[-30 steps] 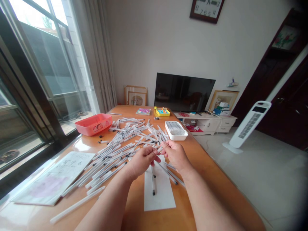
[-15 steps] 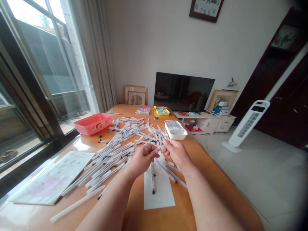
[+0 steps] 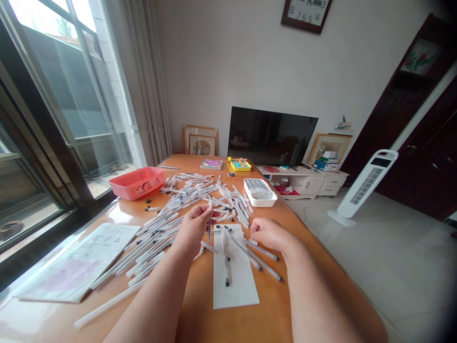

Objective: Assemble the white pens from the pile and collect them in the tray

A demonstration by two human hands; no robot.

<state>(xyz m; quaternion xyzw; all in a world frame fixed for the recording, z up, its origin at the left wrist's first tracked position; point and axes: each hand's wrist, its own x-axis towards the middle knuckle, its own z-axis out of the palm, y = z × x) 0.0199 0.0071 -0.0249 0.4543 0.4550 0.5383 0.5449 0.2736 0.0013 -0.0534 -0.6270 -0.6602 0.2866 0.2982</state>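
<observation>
My left hand (image 3: 196, 226) is pinched round a pen (image 3: 210, 205), held upright over the pile; a whitish part shows above the fingers and a thin greyish part below. My right hand (image 3: 269, 233) is closed, its fingers curled down beside several pen barrels (image 3: 264, 251) on the right; whatever those fingers hold is hidden. Between the hands lies a white paper strip (image 3: 235, 290) with a black-ended pen (image 3: 226, 274) on it. A large heap of clear pen parts (image 3: 167, 219) with black ends spreads to the left and beyond.
A red plastic basket (image 3: 137, 183) stands back left, and a white tray (image 3: 260, 199) of greyish sticks back right. A notebook (image 3: 78, 262) lies front left. Farther off are a booklet (image 3: 212, 164) and a yellow box (image 3: 240, 165). The table's right edge (image 3: 332, 262) runs beyond my right arm.
My hands, together before over the strip, have parted. The left moved left with the pen now upright; the right moved right and down towards the barrels.
</observation>
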